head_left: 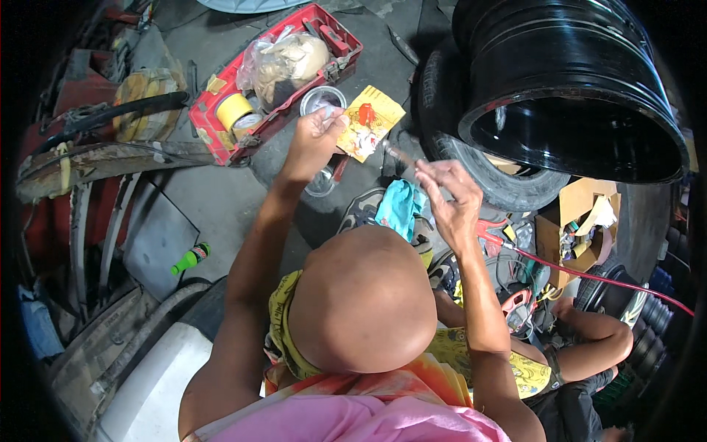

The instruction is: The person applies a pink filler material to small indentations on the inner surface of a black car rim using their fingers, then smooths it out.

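Note:
My left hand [318, 132] pinches a yellow card [383, 118] bearing red and white blobs of paste or paint. My right hand [449, 195] grips a thin stick-like tool [395, 150], blurred, whose tip is near the card's lower right edge; whether it touches cannot be told. Just behind my left hand sits an open round tin [323, 98], with another metal round piece [320, 183] lower down. A turquoise cloth [394, 210] lies below the card, beyond a bare rounded body part [361, 302], probably a bent knee.
A red toolbox [210, 118] holds tape and a bagged bundle. At right stand a black wheel rim [560, 66], a tire [515, 188] and a cardboard box [578, 195] of small items. A red hose [626, 280] crosses there. A green bottle [190, 258] lies at left.

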`<state>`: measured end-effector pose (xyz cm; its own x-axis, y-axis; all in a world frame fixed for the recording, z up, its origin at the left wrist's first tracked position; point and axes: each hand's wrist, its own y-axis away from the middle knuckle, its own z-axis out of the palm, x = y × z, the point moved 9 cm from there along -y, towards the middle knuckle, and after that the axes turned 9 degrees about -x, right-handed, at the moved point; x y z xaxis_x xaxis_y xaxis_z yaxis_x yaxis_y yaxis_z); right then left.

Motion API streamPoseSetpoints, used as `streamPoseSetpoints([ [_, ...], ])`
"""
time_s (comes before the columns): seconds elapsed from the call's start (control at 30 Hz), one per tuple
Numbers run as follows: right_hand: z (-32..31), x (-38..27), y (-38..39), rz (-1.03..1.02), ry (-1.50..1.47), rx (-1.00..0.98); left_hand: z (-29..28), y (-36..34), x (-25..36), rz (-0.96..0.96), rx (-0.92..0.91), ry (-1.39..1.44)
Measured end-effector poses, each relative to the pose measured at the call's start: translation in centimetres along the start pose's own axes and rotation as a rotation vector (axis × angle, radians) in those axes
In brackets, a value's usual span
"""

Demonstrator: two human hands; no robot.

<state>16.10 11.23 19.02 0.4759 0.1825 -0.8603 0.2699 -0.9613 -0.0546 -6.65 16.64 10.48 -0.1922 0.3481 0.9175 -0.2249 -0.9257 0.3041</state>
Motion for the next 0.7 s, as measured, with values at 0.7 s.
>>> streamPoseSetpoints([
  [0.7, 1.8, 1.2, -0.8, 0.163, -0.238, -0.107, 2.1, 0.2, 1.6, 0.086, 0.005, -0.246],
])
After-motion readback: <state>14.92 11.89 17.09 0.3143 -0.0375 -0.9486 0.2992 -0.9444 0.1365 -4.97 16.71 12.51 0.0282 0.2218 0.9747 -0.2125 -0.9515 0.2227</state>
